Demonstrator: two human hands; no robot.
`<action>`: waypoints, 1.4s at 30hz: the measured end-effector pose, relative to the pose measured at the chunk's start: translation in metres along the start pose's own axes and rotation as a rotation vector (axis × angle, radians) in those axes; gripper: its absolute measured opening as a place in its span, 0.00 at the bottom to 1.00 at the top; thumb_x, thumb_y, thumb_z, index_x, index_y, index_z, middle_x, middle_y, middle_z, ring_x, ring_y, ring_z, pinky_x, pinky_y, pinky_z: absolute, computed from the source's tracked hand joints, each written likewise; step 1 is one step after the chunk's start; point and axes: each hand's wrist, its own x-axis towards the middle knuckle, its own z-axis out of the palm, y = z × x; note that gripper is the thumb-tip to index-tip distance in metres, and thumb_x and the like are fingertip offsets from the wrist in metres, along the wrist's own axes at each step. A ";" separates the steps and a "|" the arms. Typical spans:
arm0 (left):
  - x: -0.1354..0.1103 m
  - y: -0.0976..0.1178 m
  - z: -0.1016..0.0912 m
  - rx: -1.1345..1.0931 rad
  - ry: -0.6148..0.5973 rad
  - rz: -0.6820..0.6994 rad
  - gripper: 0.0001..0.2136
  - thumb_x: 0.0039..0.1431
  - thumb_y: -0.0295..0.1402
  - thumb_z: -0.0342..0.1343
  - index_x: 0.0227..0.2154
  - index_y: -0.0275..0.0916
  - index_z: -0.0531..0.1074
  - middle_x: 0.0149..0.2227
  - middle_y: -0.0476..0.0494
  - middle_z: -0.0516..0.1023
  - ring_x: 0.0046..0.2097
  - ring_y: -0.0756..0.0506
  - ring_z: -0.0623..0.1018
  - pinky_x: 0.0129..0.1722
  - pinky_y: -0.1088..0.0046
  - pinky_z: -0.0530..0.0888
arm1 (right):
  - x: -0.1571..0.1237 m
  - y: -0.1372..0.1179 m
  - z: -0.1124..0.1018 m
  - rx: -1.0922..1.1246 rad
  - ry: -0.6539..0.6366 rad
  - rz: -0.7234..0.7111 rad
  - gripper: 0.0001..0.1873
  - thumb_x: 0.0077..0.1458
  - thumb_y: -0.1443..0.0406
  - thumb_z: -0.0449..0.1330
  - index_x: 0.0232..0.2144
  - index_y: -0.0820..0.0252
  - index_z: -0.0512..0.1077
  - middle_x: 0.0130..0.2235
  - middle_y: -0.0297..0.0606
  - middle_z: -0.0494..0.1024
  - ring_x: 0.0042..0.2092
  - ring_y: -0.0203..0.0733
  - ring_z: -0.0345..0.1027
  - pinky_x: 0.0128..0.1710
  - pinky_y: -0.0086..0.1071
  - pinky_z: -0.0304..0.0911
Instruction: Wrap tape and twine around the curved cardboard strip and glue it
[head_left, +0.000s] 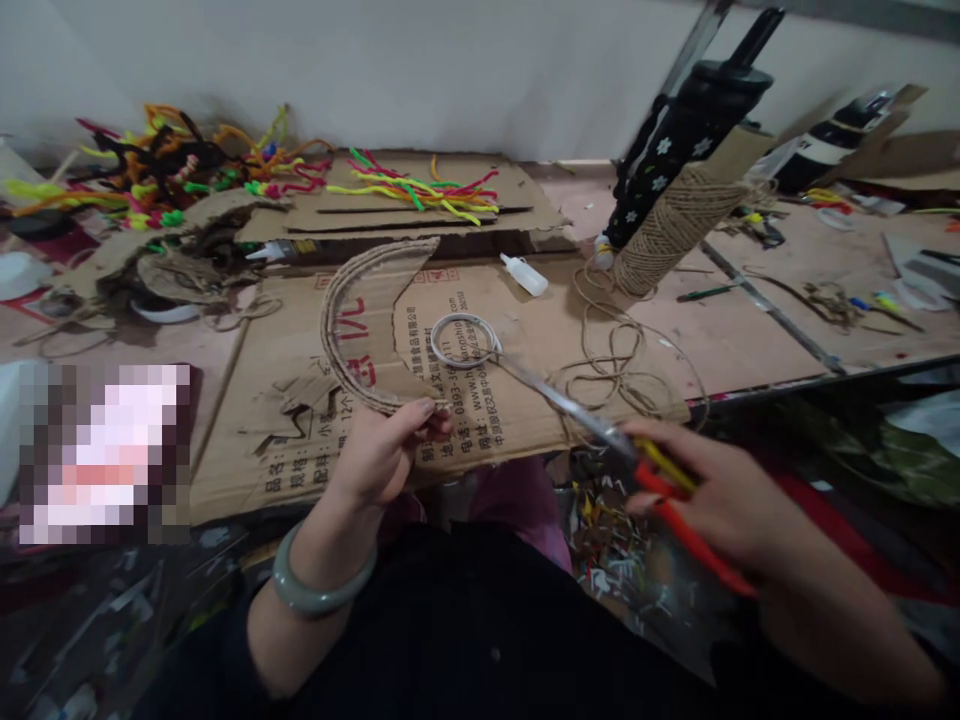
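Observation:
My left hand [386, 440] pinches the near end of a crescent-shaped cardboard piece [337, 330] with twine along its curved edge. In my right hand [712, 490] is a pair of scissors [667, 500] with red and yellow handles; the blades point left over the cardboard sheet. At the blade tips lies a white ring [466, 341], and I cannot tell whether the tips touch it. A small white glue bottle [525, 276] lies beyond the ring. Loose loops of twine [611, 360] spread out to the right, beside a twine spool [679, 225].
The printed cardboard sheet [247, 440] covers the table's middle. Colourful pipe cleaners [420, 190] lie on cardboard at the back, with a tangled heap [172, 170] to the left. A black flowered umbrella [675, 150] leans behind the spool. A blurred-out screen [112, 450] is at left.

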 end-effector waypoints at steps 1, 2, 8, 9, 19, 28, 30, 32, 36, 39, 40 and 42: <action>0.000 0.000 0.000 -0.002 0.001 0.001 0.03 0.39 0.29 0.64 0.19 0.36 0.76 0.19 0.47 0.77 0.22 0.50 0.75 0.22 0.77 0.74 | 0.006 0.006 -0.012 -0.041 0.056 0.040 0.26 0.42 0.54 0.70 0.45 0.52 0.74 0.33 0.37 0.81 0.30 0.46 0.75 0.29 0.35 0.71; 0.000 -0.001 0.000 -0.005 0.006 0.003 0.03 0.39 0.29 0.64 0.20 0.36 0.76 0.20 0.47 0.77 0.22 0.50 0.76 0.22 0.77 0.74 | 0.013 0.014 -0.023 -0.116 0.136 0.098 0.27 0.42 0.55 0.70 0.46 0.53 0.74 0.33 0.38 0.81 0.30 0.45 0.75 0.29 0.36 0.69; 0.002 -0.002 0.000 -0.003 0.014 0.014 0.04 0.39 0.29 0.64 0.21 0.36 0.76 0.20 0.47 0.77 0.22 0.50 0.76 0.22 0.77 0.74 | 0.064 0.079 -0.077 -0.637 0.171 0.434 0.28 0.55 0.53 0.60 0.53 0.64 0.70 0.46 0.55 0.78 0.42 0.49 0.73 0.33 0.39 0.57; 0.002 -0.001 0.000 -0.006 0.012 0.014 0.04 0.39 0.29 0.64 0.20 0.36 0.76 0.20 0.47 0.77 0.22 0.50 0.76 0.22 0.77 0.74 | 0.069 0.092 -0.083 -0.674 0.144 0.481 0.28 0.55 0.53 0.60 0.53 0.65 0.71 0.45 0.56 0.78 0.41 0.49 0.73 0.33 0.39 0.55; 0.002 -0.003 -0.001 0.002 0.010 0.014 0.04 0.39 0.29 0.65 0.20 0.35 0.77 0.20 0.47 0.78 0.22 0.51 0.76 0.23 0.78 0.75 | 0.084 0.157 -0.094 -0.548 0.044 0.419 0.30 0.53 0.53 0.61 0.52 0.67 0.72 0.41 0.55 0.80 0.35 0.40 0.70 0.35 0.35 0.57; 0.001 -0.001 0.000 0.013 0.042 0.017 0.04 0.38 0.28 0.65 0.20 0.36 0.77 0.20 0.47 0.77 0.22 0.50 0.75 0.23 0.76 0.75 | 0.115 0.114 -0.067 -0.508 -0.068 0.280 0.23 0.56 0.55 0.56 0.44 0.68 0.77 0.30 0.41 0.80 0.22 0.28 0.61 0.28 0.31 0.51; 0.001 -0.001 0.001 0.013 0.030 0.018 0.04 0.38 0.28 0.65 0.20 0.36 0.77 0.20 0.47 0.77 0.22 0.50 0.75 0.23 0.77 0.74 | 0.116 0.109 -0.066 -0.530 -0.101 0.304 0.22 0.57 0.55 0.54 0.37 0.69 0.78 0.20 0.37 0.74 0.19 0.26 0.56 0.26 0.31 0.47; 0.001 0.000 0.001 0.015 0.029 0.014 0.03 0.38 0.28 0.65 0.20 0.36 0.77 0.19 0.48 0.78 0.22 0.50 0.75 0.22 0.78 0.74 | 0.116 0.110 -0.066 -0.537 -0.135 0.330 0.19 0.57 0.59 0.54 0.34 0.69 0.78 0.16 0.34 0.71 0.17 0.25 0.55 0.25 0.31 0.46; 0.002 -0.002 0.000 0.029 0.031 0.010 0.03 0.39 0.29 0.65 0.20 0.36 0.77 0.19 0.47 0.78 0.22 0.50 0.76 0.23 0.77 0.74 | 0.114 0.126 -0.064 -0.530 -0.099 0.358 0.21 0.53 0.62 0.59 0.48 0.67 0.74 0.28 0.43 0.79 0.21 0.28 0.60 0.27 0.31 0.51; 0.002 -0.003 -0.002 0.033 0.016 0.013 0.03 0.39 0.29 0.65 0.20 0.36 0.77 0.19 0.46 0.78 0.22 0.50 0.76 0.22 0.77 0.73 | 0.107 0.138 -0.061 -0.550 -0.036 0.391 0.28 0.51 0.61 0.61 0.53 0.69 0.70 0.39 0.54 0.80 0.27 0.34 0.65 0.30 0.33 0.54; 0.002 -0.003 -0.002 0.034 0.015 0.014 0.03 0.39 0.29 0.65 0.20 0.36 0.77 0.19 0.46 0.78 0.22 0.50 0.76 0.22 0.78 0.73 | 0.102 0.141 -0.062 -0.558 -0.025 0.405 0.29 0.51 0.60 0.61 0.53 0.70 0.69 0.40 0.56 0.79 0.28 0.36 0.66 0.30 0.34 0.55; 0.001 -0.003 -0.002 0.037 0.014 0.015 0.03 0.39 0.29 0.65 0.20 0.36 0.77 0.19 0.46 0.78 0.21 0.49 0.76 0.22 0.77 0.73 | 0.089 0.146 -0.067 -0.586 -0.010 0.442 0.30 0.51 0.57 0.61 0.54 0.68 0.69 0.39 0.57 0.79 0.30 0.41 0.69 0.31 0.36 0.55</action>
